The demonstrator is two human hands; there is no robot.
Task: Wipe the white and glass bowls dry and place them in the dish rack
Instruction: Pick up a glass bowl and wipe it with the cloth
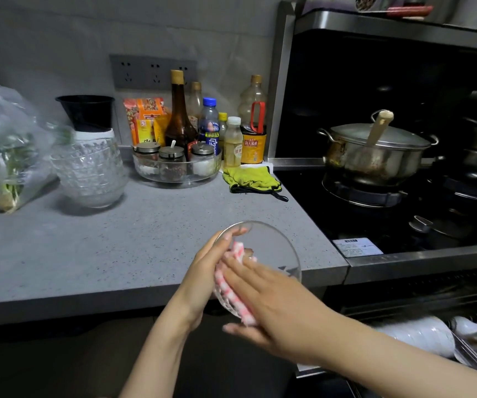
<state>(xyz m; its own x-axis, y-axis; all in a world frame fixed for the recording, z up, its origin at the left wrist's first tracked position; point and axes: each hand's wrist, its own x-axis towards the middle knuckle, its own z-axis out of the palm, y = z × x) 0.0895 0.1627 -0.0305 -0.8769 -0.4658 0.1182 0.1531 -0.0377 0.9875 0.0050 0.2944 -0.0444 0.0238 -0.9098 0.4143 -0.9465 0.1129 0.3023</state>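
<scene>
Grey countertop [102, 254] fills the left and centre; black hob [375, 222] to the right carries a lidded steel pot [375, 159]. A pull-out dish rack [474, 359] shows at lower right, below the hob, with white bowls [421, 334] lying in it already (count unclear, edge of view blurred). A stack of glass bowls [91, 173] sits at the back left of the counter, well apart from the hands. The step in hand is drying: 1 glass bowl [274, 245] is held tilted in the air over the counter's front edge, mouth turned toward the person. Left hand [203, 271] grips it from the left, fingers curled over the rim. Right hand [274, 305] lies flat with fingers straight, pressing a pink-and-white checked cloth [236, 300] against the inside wall. Judgement: wiping of this bowl is mid-way, not finished. The next move likely calls for turning the bowl under the cloth to cover the rest of the wall, then carrying it right and down to the rack with a firm grip, wet glass being slippery.
</scene>
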